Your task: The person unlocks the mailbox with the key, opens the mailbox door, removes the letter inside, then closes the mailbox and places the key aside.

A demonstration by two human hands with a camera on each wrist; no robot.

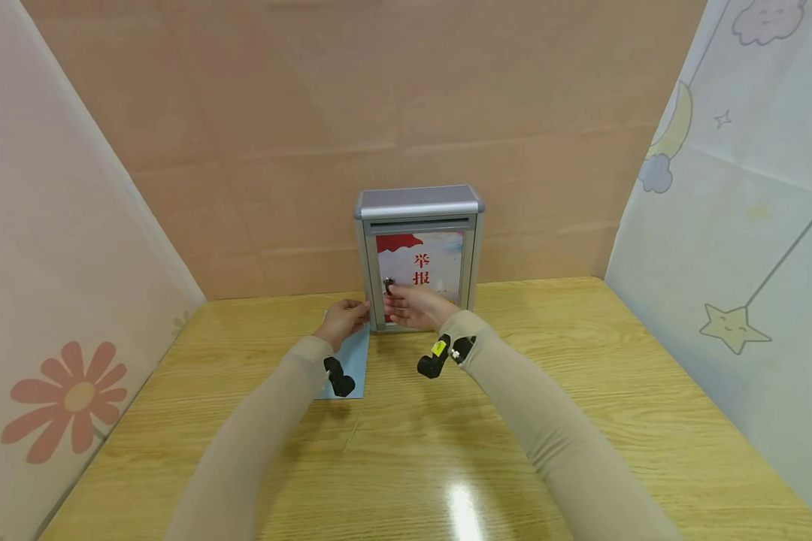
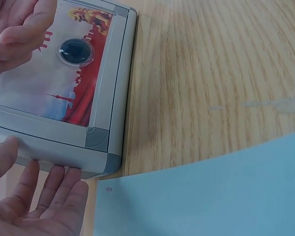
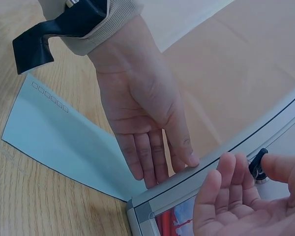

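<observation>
A grey metal letter box (image 1: 419,198) with a slot (image 1: 419,225) and a red-and-white printed front stands upright against the back wall. My right hand (image 1: 416,306) pinches a small black-headed key (image 3: 258,162) between thumb and index finger, at the lock on the front's left side. The other right fingers are loosely bent. My left hand (image 1: 343,321) touches the box's left side, thumb on the front edge and fingers nearly straight along the side. Under the left hand, a light blue envelope (image 1: 355,364) lies on the table beside the box, partly covered by hand and wrist.
The wood-grain table (image 1: 406,451) ends at an orange-brown back wall (image 1: 277,150). Printed side panels (image 1: 737,225) flank it left and right. Low on the box front is a round clear window (image 2: 76,52). A black camera mount (image 1: 338,378) sits on each wrist.
</observation>
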